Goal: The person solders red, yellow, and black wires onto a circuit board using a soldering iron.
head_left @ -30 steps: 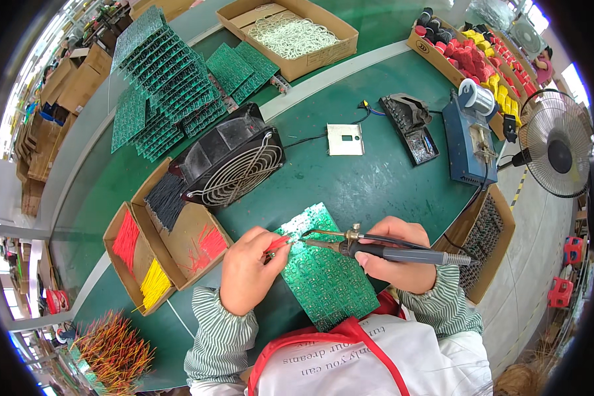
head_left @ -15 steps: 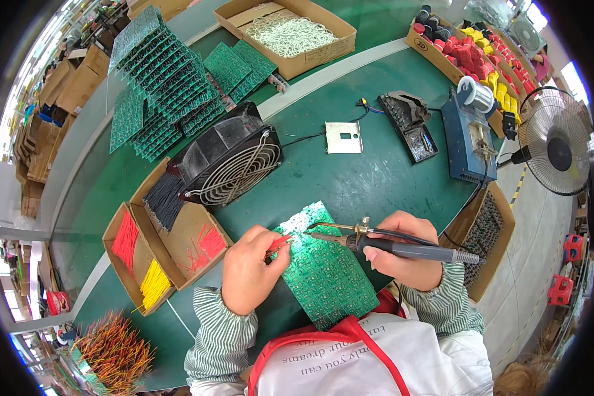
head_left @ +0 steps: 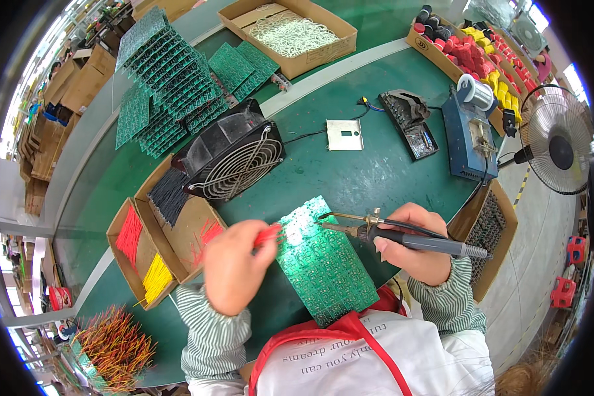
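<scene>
Fingers on the left hand point(head_left: 234, 270) are pinched on a little bunch of red wires point(head_left: 268, 235), thumb on the near side, with the ends poking out past the fingertips toward the upper left edge of the green circuit board point(head_left: 330, 267). That hand's a bit blurry, so I can't tell if the wire ends actually touch the board. The board itself is on the green counter point(head_left: 389, 165), just right of those fingers and left of the other hand, sitting at a slant with its near end by the red apron trim point(head_left: 376, 346).

Right hand point(head_left: 419, 247) has its fingers wrapped around the dark handle of a soldering iron point(head_left: 435, 244), thumb on the near side. Its metal tip points left over the far part of the board, with a thin tube point(head_left: 350, 216) running just above it; can't say whether either one is touching down. So the board's bare middle sits between the two hands, no fingers on it.

Off to the left there's a cardboard box point(head_left: 185, 254) with more wires, and beyond it a black fan unit point(head_left: 228, 158).
</scene>
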Available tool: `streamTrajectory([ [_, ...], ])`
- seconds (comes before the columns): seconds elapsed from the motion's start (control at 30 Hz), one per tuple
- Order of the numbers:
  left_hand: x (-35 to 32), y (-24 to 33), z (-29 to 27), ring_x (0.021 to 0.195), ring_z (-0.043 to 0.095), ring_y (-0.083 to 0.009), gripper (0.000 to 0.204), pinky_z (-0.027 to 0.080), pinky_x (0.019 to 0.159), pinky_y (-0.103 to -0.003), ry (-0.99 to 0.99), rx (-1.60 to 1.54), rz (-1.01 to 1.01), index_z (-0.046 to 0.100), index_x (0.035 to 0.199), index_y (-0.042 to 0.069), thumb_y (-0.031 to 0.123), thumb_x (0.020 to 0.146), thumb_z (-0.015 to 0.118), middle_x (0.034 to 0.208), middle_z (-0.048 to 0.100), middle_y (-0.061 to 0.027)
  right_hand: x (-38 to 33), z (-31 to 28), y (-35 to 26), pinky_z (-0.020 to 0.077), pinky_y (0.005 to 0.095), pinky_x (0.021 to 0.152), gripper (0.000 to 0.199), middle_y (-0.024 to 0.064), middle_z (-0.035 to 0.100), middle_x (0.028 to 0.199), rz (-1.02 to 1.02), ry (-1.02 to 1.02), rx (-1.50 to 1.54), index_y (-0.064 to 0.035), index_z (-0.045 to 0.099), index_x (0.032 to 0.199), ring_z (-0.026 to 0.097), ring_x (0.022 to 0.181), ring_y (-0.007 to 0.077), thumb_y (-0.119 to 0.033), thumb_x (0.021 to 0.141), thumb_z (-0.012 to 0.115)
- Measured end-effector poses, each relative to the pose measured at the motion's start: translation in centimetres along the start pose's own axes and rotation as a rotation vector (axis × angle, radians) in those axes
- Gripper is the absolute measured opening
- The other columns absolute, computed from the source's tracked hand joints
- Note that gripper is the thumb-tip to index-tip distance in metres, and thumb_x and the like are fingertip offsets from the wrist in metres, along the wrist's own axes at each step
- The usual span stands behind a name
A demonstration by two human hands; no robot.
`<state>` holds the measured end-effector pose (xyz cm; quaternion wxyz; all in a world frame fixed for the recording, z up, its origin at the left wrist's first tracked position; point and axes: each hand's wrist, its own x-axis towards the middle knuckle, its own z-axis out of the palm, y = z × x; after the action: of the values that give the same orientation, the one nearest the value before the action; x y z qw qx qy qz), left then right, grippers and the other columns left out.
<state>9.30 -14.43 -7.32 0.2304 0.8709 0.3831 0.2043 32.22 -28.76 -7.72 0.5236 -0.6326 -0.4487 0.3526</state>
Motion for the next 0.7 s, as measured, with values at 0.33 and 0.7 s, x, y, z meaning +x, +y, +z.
streamTrajectory([
  [0.33, 1.1, -0.1, 3.8, 0.062, 0.056, -0.0262, 0.014, 0.043, 0.056, -0.033, -0.091, -0.194, 0.028, 0.063, 0.082, -0.002, 0.01, 0.078, 0.068, 0.071, 0.058, -0.0128, 0.1, -0.2, 0.5, 0.047, 0.0227, 0.056, 0.02, 0.0045, 0.065, 0.07, 0.046, -0.002, 0.007, -0.002, 0.06, 0.085, 0.061, 0.061, 0.0081, -0.011, 0.073, 0.073],
  [0.7, 1.2, 0.1, 4.1, 0.061, 0.055, -0.0265, 0.014, 0.042, 0.056, -0.034, -0.079, -0.204, 0.011, 0.063, 0.081, -0.001, 0.011, 0.079, 0.068, 0.069, 0.057, -0.0124, 0.6, -0.1, 0.8, 0.0474, 0.0227, 0.055, 0.02, 0.0049, 0.066, 0.07, 0.037, -0.006, -0.009, -0.0015, 0.06, 0.085, 0.062, 0.06, 0.0079, -0.01, 0.073, 0.073],
])
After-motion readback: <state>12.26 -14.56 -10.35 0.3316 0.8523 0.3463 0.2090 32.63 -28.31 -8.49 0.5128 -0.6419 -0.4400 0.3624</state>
